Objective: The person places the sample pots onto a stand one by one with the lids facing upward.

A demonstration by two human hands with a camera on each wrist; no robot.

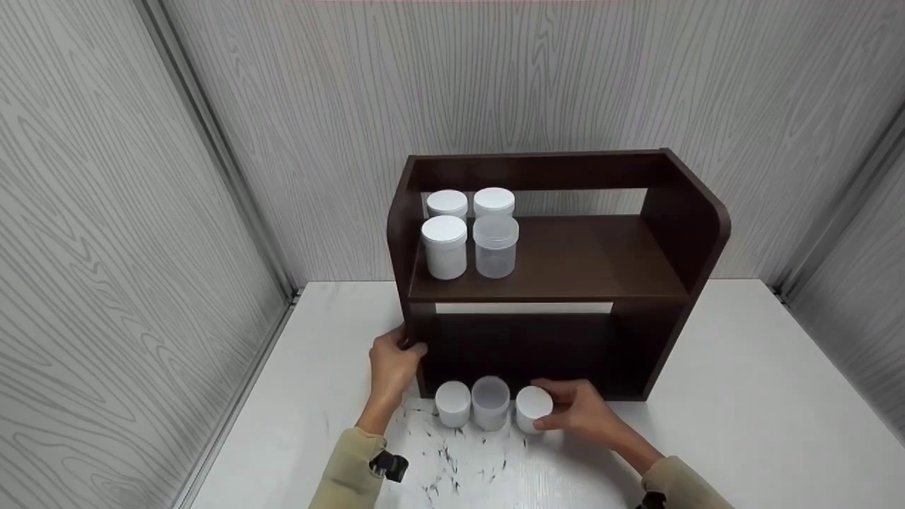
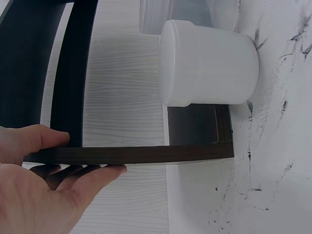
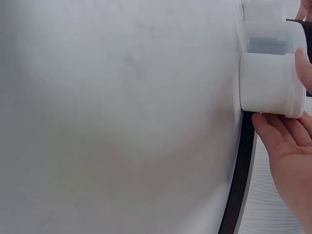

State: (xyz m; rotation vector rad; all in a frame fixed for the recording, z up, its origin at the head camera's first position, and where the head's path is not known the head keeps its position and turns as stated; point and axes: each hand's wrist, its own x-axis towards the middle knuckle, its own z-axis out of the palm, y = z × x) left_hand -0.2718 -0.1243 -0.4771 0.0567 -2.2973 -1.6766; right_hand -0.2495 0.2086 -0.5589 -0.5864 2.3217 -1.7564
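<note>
My left hand (image 1: 393, 365) grips the left side panel of a dark brown two-tier shelf (image 1: 601, 258), thumb on the inner face and fingers outside. With thumb and fingers, my right hand (image 1: 583, 413) holds a white lidded jar (image 1: 533, 408) upright at the shelf's front. This jar is the rightmost of three in a row. Left of it stands a translucent jar (image 1: 490, 406), then another white jar (image 1: 452, 404), which the left wrist view shows close up as a white jar (image 2: 212, 66). In the right wrist view, the fingers touch the held white jar (image 3: 265, 83) from both sides.
On the upper tier's left side stand several jars: a front white jar (image 1: 445, 251), a front translucent jar (image 1: 495, 251), and white jars (image 1: 494, 200) behind. Black scuffs mark the white table (image 1: 339, 339). Wood-patterned panels (image 1: 339, 106) enclose the back and sides.
</note>
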